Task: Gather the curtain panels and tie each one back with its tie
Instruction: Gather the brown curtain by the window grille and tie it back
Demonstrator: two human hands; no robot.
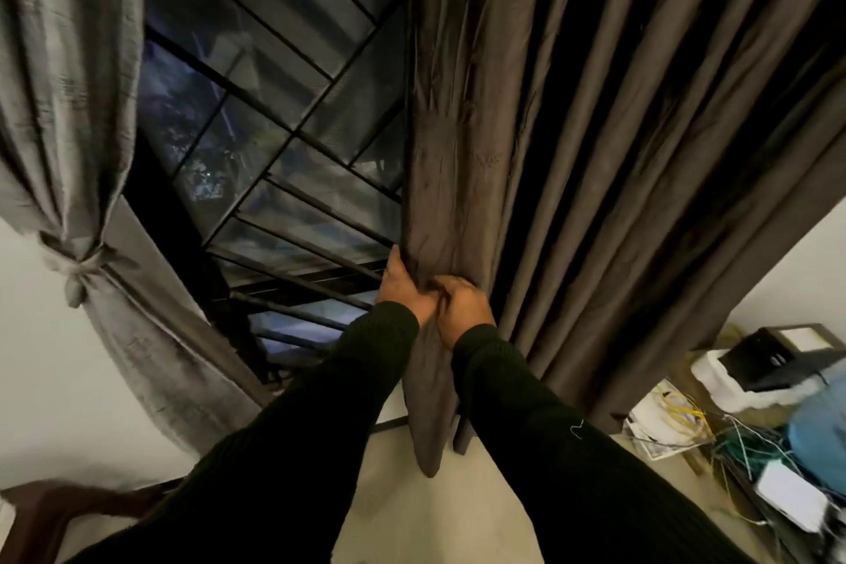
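Observation:
The left curtain panel, grey, hangs gathered at the upper left, and a knotted fabric tie cinches it. The right curtain panel, dark brown, hangs in long pleats on the right. My left hand and my right hand both grip the bunched inner edge of the right panel, side by side and touching. Below my hands a narrow tail of that fabric hangs down to the floor. I cannot make out a separate tie for the right panel.
A window with a dark metal grille fills the gap between the panels. At the lower right stands a low table cluttered with boxes, tangled cables and a white adapter. A dark wooden furniture edge shows at the lower left.

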